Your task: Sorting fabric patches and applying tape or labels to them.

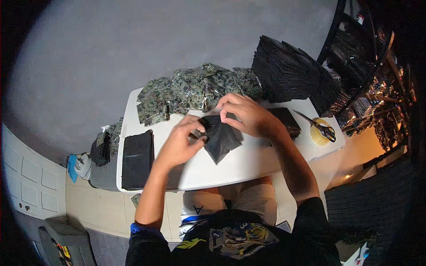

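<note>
A piece of thin black material [221, 141], perhaps fabric or plastic, hangs above the white table [213, 174], its lower end pointed. At its upper left my left hand [183, 139] pinches it between thumb and fingers. My right hand [244, 114] is at its upper right, fingers bent; a clear film seems to show by the fingertips, and whether they grip is unclear. Beyond the hands lie camouflage-patterned packets in glossy clear wrap [199, 84]. A flat black stack [137, 161] rests at the table's left end. Another black stack [286, 121] is partly behind my right forearm.
Black-handled scissors [321, 128] lie across a roll of clear tape [318, 136] at the table's right. A tall heap of folded black pieces [286, 69] stands at the back right. Beyond the right end is a dark rack with shiny wrapped items [382, 109].
</note>
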Demonstrator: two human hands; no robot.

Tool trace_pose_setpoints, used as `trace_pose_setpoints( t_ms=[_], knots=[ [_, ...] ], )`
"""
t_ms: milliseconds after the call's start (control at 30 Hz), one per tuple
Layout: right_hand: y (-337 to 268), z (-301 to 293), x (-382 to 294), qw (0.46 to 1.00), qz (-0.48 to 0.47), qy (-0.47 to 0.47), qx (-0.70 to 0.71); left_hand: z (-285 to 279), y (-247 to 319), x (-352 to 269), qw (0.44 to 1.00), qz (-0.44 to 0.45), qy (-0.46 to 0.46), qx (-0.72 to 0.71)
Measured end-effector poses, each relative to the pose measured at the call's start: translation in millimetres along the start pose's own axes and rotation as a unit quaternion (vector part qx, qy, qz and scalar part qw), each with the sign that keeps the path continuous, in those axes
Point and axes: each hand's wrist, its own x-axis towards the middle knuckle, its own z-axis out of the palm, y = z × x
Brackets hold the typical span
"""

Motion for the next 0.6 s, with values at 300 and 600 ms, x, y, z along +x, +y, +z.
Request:
trace_pose_setpoints(
  t_ms=[300, 600],
  knots=[
    [-3, 35, 25, 0.999, -0.030, -0.022, 0.008, 55, 21, -54, 0.980, -0.148, 0.007, -0.129],
    [25, 122, -135, 0.950, 0.271, 0.132, 0.077, 68, -47, -79, 0.981, -0.193, 0.024, -0.030]
  ],
)
